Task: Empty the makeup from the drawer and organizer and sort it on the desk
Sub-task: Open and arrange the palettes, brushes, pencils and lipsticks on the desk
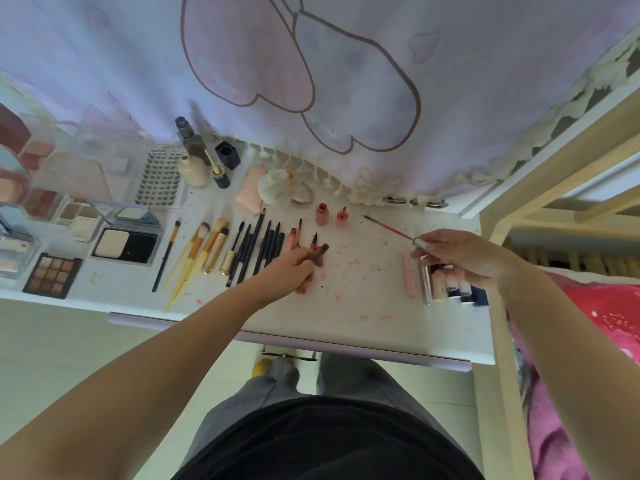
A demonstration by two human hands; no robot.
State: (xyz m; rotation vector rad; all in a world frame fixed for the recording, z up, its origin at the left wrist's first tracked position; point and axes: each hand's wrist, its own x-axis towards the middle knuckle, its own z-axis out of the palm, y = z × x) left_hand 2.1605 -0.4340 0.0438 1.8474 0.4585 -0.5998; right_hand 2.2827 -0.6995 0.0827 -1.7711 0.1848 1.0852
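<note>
My left hand [294, 263] grips a dark red lip product [318, 255] at the right end of a row of black pencils and brushes [256, 244] on the white desk [363, 306]. My right hand [460, 252] pinches the silver cap of a thin red applicator wand [388, 227], its tip pointing back left above the desk. Under that hand lie several tubes [446, 285] and a pink stick [410, 275]. Yellow-handled brushes [194, 258] lie left of the pencils.
Palettes [52, 275] and an open compact [126, 242] fill the desk's left side, with a lash tray [159, 180] behind. Bottles [194, 168] and two small pink jars [322, 213] stand near the back curtain. A drawer handle [289, 355] shows under the front edge. Red smears mark the desk.
</note>
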